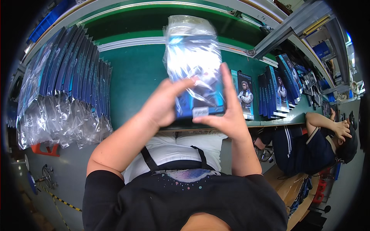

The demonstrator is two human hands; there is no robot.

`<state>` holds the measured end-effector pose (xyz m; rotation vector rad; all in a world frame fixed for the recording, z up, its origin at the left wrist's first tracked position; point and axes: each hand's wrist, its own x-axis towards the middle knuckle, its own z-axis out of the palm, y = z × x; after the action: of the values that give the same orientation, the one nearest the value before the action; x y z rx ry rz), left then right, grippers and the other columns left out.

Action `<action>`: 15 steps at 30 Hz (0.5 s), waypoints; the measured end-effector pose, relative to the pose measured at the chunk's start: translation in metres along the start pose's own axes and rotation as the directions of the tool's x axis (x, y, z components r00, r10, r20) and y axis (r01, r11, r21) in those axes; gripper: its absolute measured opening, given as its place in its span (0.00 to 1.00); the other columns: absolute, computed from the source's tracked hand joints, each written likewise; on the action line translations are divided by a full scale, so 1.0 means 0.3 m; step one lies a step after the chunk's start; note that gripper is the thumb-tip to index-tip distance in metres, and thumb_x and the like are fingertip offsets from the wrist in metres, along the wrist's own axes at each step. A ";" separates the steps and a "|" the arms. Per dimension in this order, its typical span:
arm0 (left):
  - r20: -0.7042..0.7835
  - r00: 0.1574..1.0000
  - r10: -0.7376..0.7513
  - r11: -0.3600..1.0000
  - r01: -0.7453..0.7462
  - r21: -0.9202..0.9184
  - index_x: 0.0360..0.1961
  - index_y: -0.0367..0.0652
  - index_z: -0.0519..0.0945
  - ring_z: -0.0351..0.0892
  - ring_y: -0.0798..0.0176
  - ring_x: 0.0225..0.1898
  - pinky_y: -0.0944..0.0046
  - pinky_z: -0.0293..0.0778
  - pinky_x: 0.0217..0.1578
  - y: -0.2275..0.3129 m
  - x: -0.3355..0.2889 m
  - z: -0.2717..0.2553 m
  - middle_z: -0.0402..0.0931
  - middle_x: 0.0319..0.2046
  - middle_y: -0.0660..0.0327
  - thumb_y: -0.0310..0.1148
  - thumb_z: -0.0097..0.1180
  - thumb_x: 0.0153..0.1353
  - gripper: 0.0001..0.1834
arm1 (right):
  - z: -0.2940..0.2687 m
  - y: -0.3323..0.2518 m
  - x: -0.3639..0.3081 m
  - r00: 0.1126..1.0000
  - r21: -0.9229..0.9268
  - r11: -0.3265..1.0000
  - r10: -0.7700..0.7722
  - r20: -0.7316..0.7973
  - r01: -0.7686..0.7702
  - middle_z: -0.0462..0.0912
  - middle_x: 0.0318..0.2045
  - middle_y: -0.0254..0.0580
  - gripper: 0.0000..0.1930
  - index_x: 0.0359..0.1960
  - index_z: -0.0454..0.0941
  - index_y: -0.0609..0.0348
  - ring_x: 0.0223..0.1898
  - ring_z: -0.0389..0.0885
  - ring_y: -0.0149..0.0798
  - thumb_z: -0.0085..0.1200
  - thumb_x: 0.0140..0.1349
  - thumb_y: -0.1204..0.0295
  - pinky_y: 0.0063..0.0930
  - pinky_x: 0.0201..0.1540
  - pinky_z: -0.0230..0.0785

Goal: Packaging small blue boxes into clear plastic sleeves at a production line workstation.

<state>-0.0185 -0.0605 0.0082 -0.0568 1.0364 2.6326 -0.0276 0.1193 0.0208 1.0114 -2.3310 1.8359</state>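
Observation:
A flat dark-blue box [210, 101] sits inside a clear plastic bag [191, 25], held up in front of me above the green table. Glare whitens much of its face, and the bag's far end extends beyond the box. My left hand [163, 103] grips the left side, thumb lying across the front and the other fingers hidden behind. Along the right edge runs my right hand [230, 109], its fingers stretched up the side and its thumb at the lower edge near a small white label [200, 111].
On the left stands a long row of bagged boxes [65, 65], loose bag ends toward me. Right of my hands, an unbagged box [245, 94] lies beside leaning stacks of boxes [278, 88]. A co-worker [304, 150] sits at the right. A metal rail [131, 43] crosses the table's back.

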 end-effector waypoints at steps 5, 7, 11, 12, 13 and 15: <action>0.297 0.950 -0.101 0.864 -0.065 0.500 0.55 0.37 0.71 0.69 0.59 0.58 0.57 0.66 0.57 -0.010 -0.094 0.034 0.72 0.54 0.55 0.38 0.55 0.63 0.22 | -0.054 -0.045 -0.023 0.792 -0.021 0.955 -0.257 -0.554 0.296 0.76 0.46 0.52 0.11 0.44 0.72 0.68 0.41 0.79 0.38 0.50 0.62 0.77 0.29 0.43 0.75; 0.319 0.932 0.175 0.378 -0.363 0.852 0.56 0.37 0.71 0.63 0.54 0.63 0.55 0.57 0.63 0.012 -0.104 -0.032 0.69 0.57 0.52 0.39 0.56 0.62 0.25 | -0.099 -0.105 -0.022 0.551 -0.083 0.916 -0.306 -0.776 0.392 0.78 0.30 0.47 0.09 0.38 0.72 0.67 0.28 0.78 0.36 0.40 0.60 0.80 0.31 0.35 0.77; 0.130 0.837 0.532 -0.409 0.120 0.905 0.63 0.31 0.60 0.47 0.46 0.70 0.52 0.43 0.68 0.022 -0.061 -0.340 0.54 0.66 0.44 0.45 0.49 0.65 0.34 | -0.149 -0.108 -0.051 0.533 -0.114 0.883 -0.374 -0.759 0.456 0.76 0.24 0.45 0.09 0.39 0.71 0.65 0.29 0.78 0.34 0.37 0.62 0.80 0.27 0.35 0.74; 0.055 0.830 0.556 -0.463 0.254 0.849 0.65 0.29 0.56 0.45 0.47 0.71 0.52 0.41 0.69 0.031 -0.075 -0.410 0.50 0.67 0.43 0.47 0.44 0.66 0.35 | -0.149 -0.108 -0.046 0.557 -0.089 0.877 -0.375 -0.741 0.471 0.77 0.26 0.46 0.08 0.38 0.72 0.65 0.29 0.78 0.35 0.38 0.63 0.80 0.27 0.35 0.75; -0.014 0.800 0.600 -0.451 0.352 0.820 0.65 0.28 0.55 0.44 0.47 0.71 0.53 0.41 0.69 0.045 -0.079 -0.412 0.49 0.68 0.42 0.47 0.43 0.67 0.36 | -0.150 -0.111 -0.048 0.571 -0.080 0.872 -0.383 -0.727 0.483 0.77 0.29 0.46 0.08 0.38 0.72 0.65 0.30 0.79 0.36 0.39 0.63 0.79 0.28 0.35 0.76; -0.060 0.770 0.636 -0.429 0.417 0.801 0.65 0.27 0.53 0.44 0.47 0.71 0.54 0.40 0.69 0.061 -0.092 -0.434 0.47 0.68 0.40 0.47 0.42 0.67 0.36 | -0.139 -0.116 -0.044 0.610 0.008 0.862 -0.351 -0.710 0.506 0.76 0.30 0.44 0.08 0.39 0.72 0.64 0.31 0.78 0.34 0.39 0.64 0.79 0.26 0.36 0.75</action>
<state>-0.0077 -0.1680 -0.0718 -0.4245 3.3896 0.3744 -0.0160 0.1583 0.0589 0.6366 -1.3312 1.8290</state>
